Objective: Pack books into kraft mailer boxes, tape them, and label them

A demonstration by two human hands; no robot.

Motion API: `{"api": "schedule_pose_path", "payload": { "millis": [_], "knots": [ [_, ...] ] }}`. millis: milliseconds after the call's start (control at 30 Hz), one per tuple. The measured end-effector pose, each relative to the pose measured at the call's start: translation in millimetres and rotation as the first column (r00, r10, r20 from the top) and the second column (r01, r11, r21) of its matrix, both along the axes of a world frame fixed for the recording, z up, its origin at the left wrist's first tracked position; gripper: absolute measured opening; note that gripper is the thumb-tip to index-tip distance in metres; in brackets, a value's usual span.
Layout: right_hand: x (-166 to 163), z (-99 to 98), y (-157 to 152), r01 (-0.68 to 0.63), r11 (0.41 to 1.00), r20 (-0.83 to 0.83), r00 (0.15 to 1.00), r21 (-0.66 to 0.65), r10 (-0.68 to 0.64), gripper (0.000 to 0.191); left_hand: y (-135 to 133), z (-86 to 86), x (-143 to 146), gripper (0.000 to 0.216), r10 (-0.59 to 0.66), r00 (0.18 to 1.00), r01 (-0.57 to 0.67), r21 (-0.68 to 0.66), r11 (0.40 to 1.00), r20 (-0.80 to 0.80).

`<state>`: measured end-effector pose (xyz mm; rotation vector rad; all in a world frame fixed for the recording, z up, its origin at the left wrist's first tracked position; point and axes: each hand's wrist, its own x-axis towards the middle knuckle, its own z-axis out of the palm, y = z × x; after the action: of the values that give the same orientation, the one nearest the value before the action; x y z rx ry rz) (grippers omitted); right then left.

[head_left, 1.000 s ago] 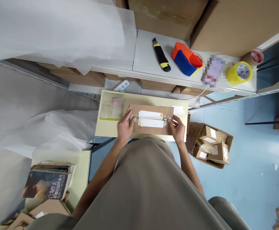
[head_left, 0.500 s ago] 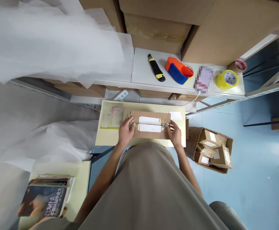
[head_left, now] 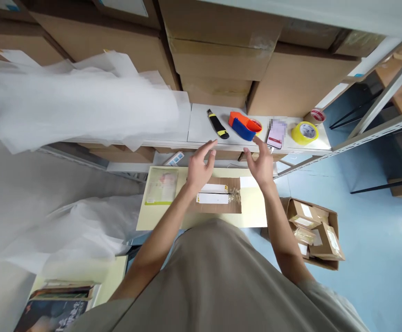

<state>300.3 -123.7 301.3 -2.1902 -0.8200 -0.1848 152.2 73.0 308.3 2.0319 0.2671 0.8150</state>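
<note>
Left hand [head_left: 200, 169] and right hand [head_left: 261, 167] have both come off the carton [head_left: 218, 209] and moved forward to the shelf edge; half a second ago they were on its two ends. View tilted up too, so more shelf shows; no sign the shelf items themselves shifted. Net effect: handling of the carton is paused, nobody's holding it. Near to far: carton lies flat on the small table [head_left: 252, 219], between the forearms, left end partly hidden by the left one. Two white slips [head_left: 213, 198] on top, dark seam between, crinkled clear film [head_left: 234, 195] at the right end. Packet [head_left: 161, 186] to its left on the same table, white card [head_left: 247, 182] just beside its right end. Beyond that, the hands: left is empty, thumb and fingers apart, nearest the knife [head_left: 218, 127]. Right is spread, nothing seen in it; forefinger overlaps the lower edge of the orange-blue dispenser [head_left: 242, 128], contact can't be told. Further right on the shelf [head_left: 199, 131]: phone [head_left: 276, 134], yellow tape [head_left: 304, 133]. Big boxes [head_left: 218, 60] stand behind.
</note>
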Motion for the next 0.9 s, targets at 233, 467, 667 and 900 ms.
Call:
{"api": "schedule_pose_path", "payload": {
  "millis": [233, 467, 667, 900],
  "knots": [
    [74.2, -10.0, 64.6, 0.022, 0.953, 0.149, 0.989, -0.301, 0.024, 0.045, -20.7, 30.6, 43.3, 0.013, -0.032, 0.993, 0.038, -0.05, 0.998, 0.114],
    [92.4, -31.7, 87.3, 0.114, 0.947, 0.104, 0.991, -0.302, -0.086, 0.028, -30.7, 23.1, 23.7, 0.012, -0.028, 0.997, 0.036, -0.119, 0.992, 0.07],
    [23.6, -19.3, 48.9, 0.037, 0.993, -0.171, 0.984, -0.116, -0.056, 0.054, -34.4, -3.1, -28.4, 0.014, 0.009, 1.0, -0.002, -0.256, 0.967, 0.028],
    [-105.2, -11.8, 26.8, -0.195, 0.922, -0.607, 0.703, 0.336, 0.37, 0.063, -40.1, -32.9, -97.3, 0.017, 0.014, 0.998, -0.039, -0.407, 0.913, -0.063]
  ]
}}
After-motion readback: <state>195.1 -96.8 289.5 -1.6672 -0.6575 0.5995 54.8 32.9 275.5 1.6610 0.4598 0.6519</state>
